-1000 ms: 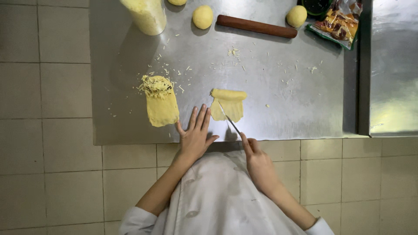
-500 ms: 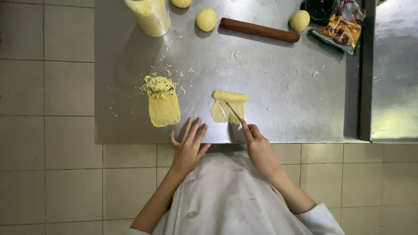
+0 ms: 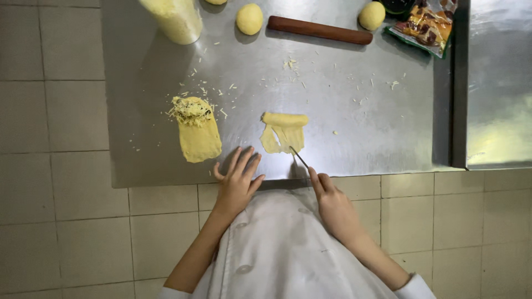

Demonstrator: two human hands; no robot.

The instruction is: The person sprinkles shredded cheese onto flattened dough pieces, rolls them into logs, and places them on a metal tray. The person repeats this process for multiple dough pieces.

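Observation:
My right hand grips a thin knife whose tip touches the lower edge of a flat yellow dough piece, rolled at its top and cut into strips below. My left hand rests with fingers spread on the steel table's front edge, just left of that dough. Further left lies a second dough strip topped with grated cheese at its far end.
At the back of the table are a wooden rolling pin, two dough balls, a tall yellow container and a colourful packet. Cheese shreds are scattered about. A second steel surface adjoins on the right.
The knife has drawn back down the dough toward me, ending at its lower edge. My left hand stays spread at the table's front edge, shifted slightly.

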